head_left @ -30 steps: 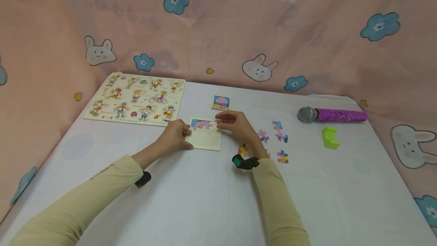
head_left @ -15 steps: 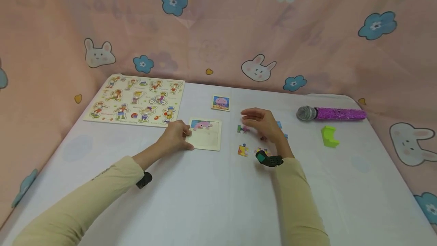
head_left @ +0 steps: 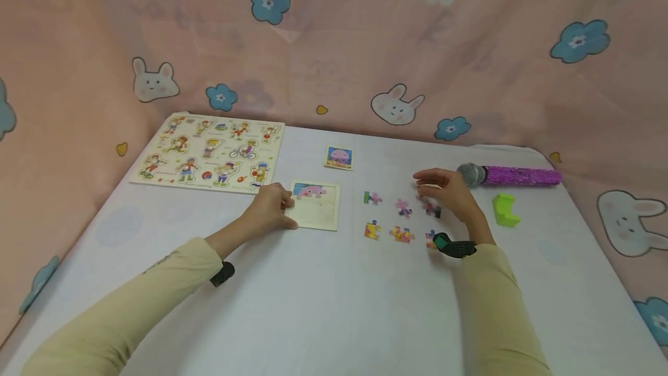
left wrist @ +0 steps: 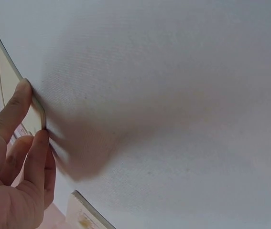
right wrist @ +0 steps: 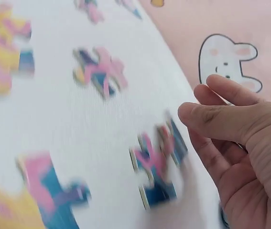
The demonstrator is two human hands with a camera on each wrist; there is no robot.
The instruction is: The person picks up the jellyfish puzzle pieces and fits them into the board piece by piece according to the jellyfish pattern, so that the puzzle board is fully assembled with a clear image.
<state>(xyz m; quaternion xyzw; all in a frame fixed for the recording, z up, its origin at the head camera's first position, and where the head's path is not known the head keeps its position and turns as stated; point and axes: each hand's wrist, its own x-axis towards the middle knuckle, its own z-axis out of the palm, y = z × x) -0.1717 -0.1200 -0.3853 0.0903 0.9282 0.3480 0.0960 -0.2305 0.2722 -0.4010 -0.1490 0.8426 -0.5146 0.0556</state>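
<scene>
A small cream jigsaw tray (head_left: 318,210) lies mid-table, with pink-and-blue pieces (head_left: 311,191) along its far edge. My left hand (head_left: 268,208) pinches the tray's left side; in the left wrist view, thumb and fingers meet at the corner of the tray (left wrist: 36,114). To the right, several loose jigsaw pieces (head_left: 402,234) lie in two rough rows. My right hand (head_left: 446,190) hovers over the far right of them, fingers loosely bent. In the right wrist view, a pink-and-blue jigsaw piece (right wrist: 154,167) lies just beside the fingertips, and no piece shows between them.
Behind the tray lies a small jellyfish picture tile (head_left: 339,157). A large figure puzzle board (head_left: 209,152) occupies the back left. A purple microphone (head_left: 522,176) and a green block (head_left: 504,210) are right of my right hand. A patterned pink cloth (head_left: 323,45) hangs behind.
My right hand has moved right, from the tray's far right corner across the loose pieces to the farthest ones. My left hand stays on the tray.
</scene>
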